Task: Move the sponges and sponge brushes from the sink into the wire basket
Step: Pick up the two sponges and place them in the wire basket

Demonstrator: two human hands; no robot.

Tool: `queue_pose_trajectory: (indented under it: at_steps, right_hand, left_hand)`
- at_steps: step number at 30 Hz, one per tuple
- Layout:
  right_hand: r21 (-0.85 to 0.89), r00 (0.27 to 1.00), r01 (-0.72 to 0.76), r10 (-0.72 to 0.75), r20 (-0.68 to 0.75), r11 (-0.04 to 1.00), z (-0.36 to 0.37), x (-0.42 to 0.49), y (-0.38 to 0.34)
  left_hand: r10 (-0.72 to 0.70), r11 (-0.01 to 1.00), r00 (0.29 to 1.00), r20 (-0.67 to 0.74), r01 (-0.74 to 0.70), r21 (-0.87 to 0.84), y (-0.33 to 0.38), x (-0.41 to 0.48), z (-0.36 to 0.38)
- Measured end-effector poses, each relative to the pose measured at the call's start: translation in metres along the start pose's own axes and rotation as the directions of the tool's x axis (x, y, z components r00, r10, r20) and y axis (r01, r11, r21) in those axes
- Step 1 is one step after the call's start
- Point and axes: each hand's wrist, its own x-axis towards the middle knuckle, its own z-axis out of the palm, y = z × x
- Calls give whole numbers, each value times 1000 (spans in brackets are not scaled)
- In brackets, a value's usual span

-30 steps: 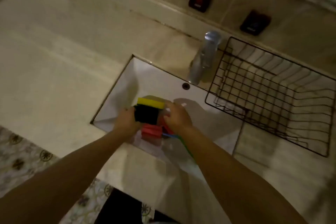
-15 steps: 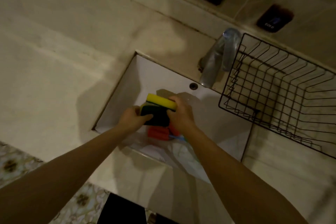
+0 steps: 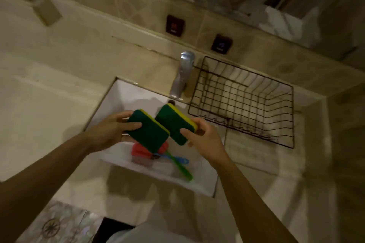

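- The left hand [image 3: 107, 134] holds one green and yellow sponge [image 3: 148, 133] up over the sink [image 3: 118, 100].
- The right hand [image 3: 206, 141] holds a second green and yellow sponge [image 3: 174, 124] beside the first.
- A red sponge [image 3: 139, 150] and two brush handles, one green [image 3: 180, 166] and one blue [image 3: 178, 160], lie in the sink.
- The wire basket [image 3: 242, 100] sits on the counter [image 3: 39, 89], right of the tap [image 3: 182, 75].

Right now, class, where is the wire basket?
In the head view, the wire basket sits on the counter at right of the sink, just beside the faucet, beyond the right hand.
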Motion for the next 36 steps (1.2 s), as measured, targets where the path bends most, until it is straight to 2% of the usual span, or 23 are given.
queue_pose_trajectory:
  at_steps: [2,6,11,17,26,31,36]
  right_hand:
    - [83,999,17,-15,-31,996,-29,-5,-8]
    - [189,990,-20,46,-133,982,-76,1,-18]
    - [472,980,-75,152,-126,878,-115,20,-13]
    - [555,954,-102,240,-182,826,-138,59,-4]
    - [420,843,-321,458,-282,849,-156,171,31]
    - [209,874,-366,412,-257,907,-149,198,46]
    - [152,862,-346,377,-338,926,-148,195,50]
  left_hand:
    - [25,999,997,66,-28,42,12,6,21]
    - [38,994,989,145,-52,95,39,24,70]
    - [32,997,996,89,-38,72,65,49,112]
    - [-6,996,998,56,1,84,75,71,136]
    - [-91,996,994,-62,92,10,74,109,160]
    - [-104,994,983,-148,108,17,69,123,167]
    - [-79,996,981,-177,86,35,63,135,174]
